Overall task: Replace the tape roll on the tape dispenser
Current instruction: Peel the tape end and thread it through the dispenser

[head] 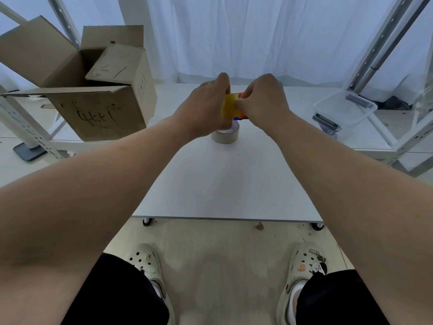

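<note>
Tape dispenser: yellow, orange and blue, held above far middle of worktop. Left hand grasps it, apparently steadying; right hand pinches near side, likely working roll. Tape roll: flat on worktop just beneath, within reach. Cardboard box: far left.

We find the scene evenly lit by soft, cool daylight filtering through the white curtain at the back, with no glare on the white table and only faint shadows. We note strong wide-angle distortion: the shelving uprights lean and the forearms swell near the frame edges. Overall sharpness is moderate, and the hands look slightly soft.
</note>
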Demonstrator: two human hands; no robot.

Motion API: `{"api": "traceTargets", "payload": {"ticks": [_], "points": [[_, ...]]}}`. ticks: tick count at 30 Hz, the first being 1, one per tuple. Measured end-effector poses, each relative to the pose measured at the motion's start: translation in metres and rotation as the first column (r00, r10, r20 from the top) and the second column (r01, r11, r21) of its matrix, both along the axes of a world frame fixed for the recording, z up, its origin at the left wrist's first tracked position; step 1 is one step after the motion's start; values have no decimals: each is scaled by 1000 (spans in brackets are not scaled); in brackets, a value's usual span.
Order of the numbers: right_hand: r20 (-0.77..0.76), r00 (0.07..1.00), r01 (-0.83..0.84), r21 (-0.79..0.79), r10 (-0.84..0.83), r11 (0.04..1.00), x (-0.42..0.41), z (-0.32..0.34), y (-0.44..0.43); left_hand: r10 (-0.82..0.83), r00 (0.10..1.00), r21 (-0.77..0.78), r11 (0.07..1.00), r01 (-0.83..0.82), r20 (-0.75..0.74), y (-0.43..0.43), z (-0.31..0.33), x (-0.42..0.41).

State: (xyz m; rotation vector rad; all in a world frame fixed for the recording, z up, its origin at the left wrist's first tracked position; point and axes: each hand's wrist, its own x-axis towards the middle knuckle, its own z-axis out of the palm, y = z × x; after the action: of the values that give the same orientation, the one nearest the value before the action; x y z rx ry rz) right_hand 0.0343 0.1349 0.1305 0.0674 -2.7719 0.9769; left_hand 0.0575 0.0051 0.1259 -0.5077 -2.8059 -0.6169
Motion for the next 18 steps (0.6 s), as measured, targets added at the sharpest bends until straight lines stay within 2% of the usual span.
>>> {"api": "traceTargets", "payload": {"ticks": [2, 4, 6, 9, 18], "points": [[15, 1000, -11, 40, 11, 999, 3, 2, 2, -23, 1000, -11, 1000, 23, 2, -1, 0, 1], [44, 996, -76, -4, 77, 997, 6, 3, 7, -38, 999, -4, 999, 38, 8, -3, -1, 2], [72, 985, -141, -172, 155, 975, 11, 4, 14, -45, 999, 32, 999, 44, 11, -5, 0, 2], [91, 983, -106, -419, 158, 902, 15, 6, 21, -34, 999, 93, 995, 34, 4, -5, 2, 2], [165, 986, 61, -527, 32, 848, 15, 9, 10, -38, 996, -83, 996, 32, -75, 2, 5, 2]]}}
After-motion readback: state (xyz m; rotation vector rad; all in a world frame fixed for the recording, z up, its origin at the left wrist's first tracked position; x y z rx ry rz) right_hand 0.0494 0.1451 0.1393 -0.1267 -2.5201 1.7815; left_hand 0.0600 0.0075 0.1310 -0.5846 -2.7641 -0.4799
